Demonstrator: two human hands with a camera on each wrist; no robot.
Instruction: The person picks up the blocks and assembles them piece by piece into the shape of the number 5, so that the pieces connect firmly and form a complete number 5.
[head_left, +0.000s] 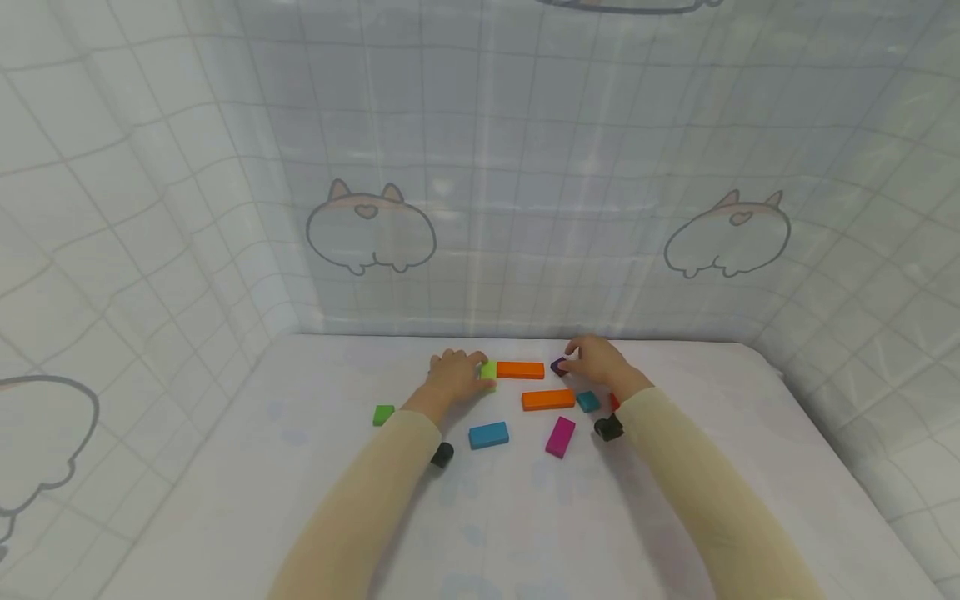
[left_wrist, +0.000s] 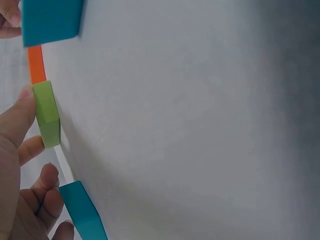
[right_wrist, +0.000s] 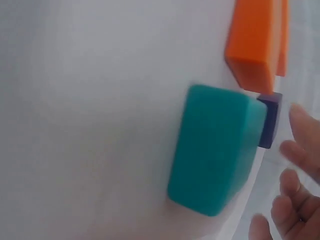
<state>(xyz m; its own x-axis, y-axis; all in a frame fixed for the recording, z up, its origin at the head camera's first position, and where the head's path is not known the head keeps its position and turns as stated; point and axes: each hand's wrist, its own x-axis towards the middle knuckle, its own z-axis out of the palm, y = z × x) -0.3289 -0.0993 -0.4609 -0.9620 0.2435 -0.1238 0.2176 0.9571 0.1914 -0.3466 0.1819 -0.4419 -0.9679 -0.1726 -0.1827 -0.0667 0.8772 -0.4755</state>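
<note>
My left hand (head_left: 452, 377) pinches a light green block (left_wrist: 46, 107) by its ends, between thumb and a finger. The block butts against the end of an orange block (head_left: 521, 370). Beside that hand's other fingers lies a teal block (left_wrist: 82, 211), hidden in the head view. My right hand (head_left: 597, 360) is by a small dark purple block (head_left: 558, 367), its thumb and fingers spread; the right wrist view shows a gap between the fingertips and the block. Nearer that wrist lies another teal block (right_wrist: 215, 150).
A second orange block (head_left: 548, 400), a blue block (head_left: 488, 435) and a magenta block (head_left: 560, 437) lie nearer on the white table (head_left: 480, 533). A green block (head_left: 383, 414) lies left of the left wrist. Part of a red block (head_left: 615, 402) shows by the right sleeve. A sheet (head_left: 555, 250) hangs behind.
</note>
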